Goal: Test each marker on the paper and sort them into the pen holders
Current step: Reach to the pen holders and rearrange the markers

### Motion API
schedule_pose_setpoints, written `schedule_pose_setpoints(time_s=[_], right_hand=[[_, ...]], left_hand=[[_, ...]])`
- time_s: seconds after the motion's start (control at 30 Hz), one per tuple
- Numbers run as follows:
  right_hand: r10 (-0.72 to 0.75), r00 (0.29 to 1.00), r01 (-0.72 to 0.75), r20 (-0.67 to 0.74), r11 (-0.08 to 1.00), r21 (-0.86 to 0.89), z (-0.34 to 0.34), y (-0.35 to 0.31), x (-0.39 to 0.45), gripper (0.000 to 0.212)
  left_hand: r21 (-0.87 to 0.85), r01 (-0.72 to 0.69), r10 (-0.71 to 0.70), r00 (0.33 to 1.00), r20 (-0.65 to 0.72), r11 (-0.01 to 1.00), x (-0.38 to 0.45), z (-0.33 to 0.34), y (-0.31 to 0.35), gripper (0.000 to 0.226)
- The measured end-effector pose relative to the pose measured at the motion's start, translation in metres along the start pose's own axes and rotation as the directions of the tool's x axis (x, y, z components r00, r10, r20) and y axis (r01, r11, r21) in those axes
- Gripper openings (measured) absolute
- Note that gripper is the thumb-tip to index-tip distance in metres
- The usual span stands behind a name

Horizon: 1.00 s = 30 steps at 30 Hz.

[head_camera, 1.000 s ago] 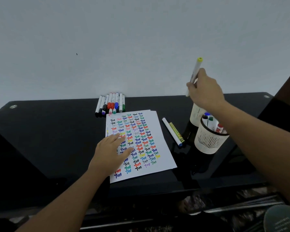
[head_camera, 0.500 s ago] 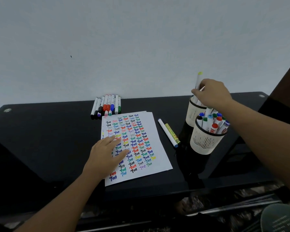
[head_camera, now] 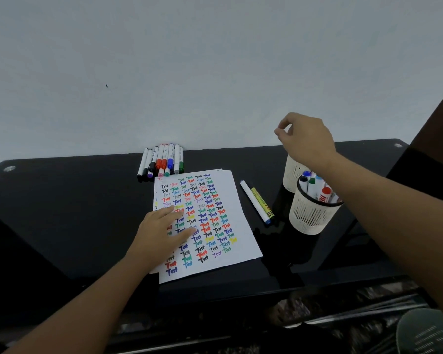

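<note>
A white paper covered in coloured "Test" marks lies on the black table. My left hand rests flat on its left part, fingers straight. My right hand hovers above the far pen holder, fingers loosely curled and holding nothing. The near pen holder stands in front with several capped markers in it. A row of several markers lies behind the paper. A white blue-tipped marker and a yellow marker lie between paper and holders.
A pale wall rises right behind the table. A dark upright edge stands at the far right. A grey shoe shows at the bottom right, below the table's front edge.
My right hand lowered the yellow-capped marker into the far holder, let it go and lifted up empty. My left hand stayed on the paper.
</note>
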State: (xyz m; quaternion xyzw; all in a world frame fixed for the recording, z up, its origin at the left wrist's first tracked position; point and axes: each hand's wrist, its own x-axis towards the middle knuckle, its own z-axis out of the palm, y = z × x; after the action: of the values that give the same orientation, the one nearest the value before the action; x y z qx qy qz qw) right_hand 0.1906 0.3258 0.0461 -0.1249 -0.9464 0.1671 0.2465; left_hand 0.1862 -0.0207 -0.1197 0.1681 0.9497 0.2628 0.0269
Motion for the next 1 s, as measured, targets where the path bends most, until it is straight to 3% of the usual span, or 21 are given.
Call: schedule_pose_setpoints(time_s=[0.17, 0.27, 0.5, 0.9, 1.0], right_hand=[[-0.138, 0.985, 0.132, 0.103, 0.989, 0.066, 0.023, -0.038, -0.011, 0.018], [-0.264, 0.926, 0.245, 0.271, 0.964, 0.105, 0.048, -0.057, -0.018, 0.020], [-0.347, 0.778, 0.343, 0.524, 0.933, 0.109, 0.121, -0.079, -0.022, 0.034], [-0.367, 0.754, 0.382, 0.545, 0.920, 0.090, 0.215, -0.121, 0.014, 0.054], [-0.386, 0.739, 0.424, 0.552, 0.903, 0.063, 0.227, -0.127, 0.019, 0.051]], left_hand=[[0.191, 0.001, -0.021, 0.994, 0.106, 0.982, 0.017, -0.014, -0.004, 0.086], [0.315, 0.007, -0.055, 0.988, 0.142, 0.949, 0.024, -0.019, -0.018, 0.098], [0.309, -0.019, -0.017, 0.994, 0.112, 0.951, 0.016, -0.015, -0.033, 0.095], [0.236, 0.003, -0.019, 0.998, 0.065, 0.972, 0.022, -0.011, -0.043, 0.089], [0.237, 0.000, -0.013, 0.998, 0.054, 0.972, 0.023, -0.011, -0.043, 0.090]])
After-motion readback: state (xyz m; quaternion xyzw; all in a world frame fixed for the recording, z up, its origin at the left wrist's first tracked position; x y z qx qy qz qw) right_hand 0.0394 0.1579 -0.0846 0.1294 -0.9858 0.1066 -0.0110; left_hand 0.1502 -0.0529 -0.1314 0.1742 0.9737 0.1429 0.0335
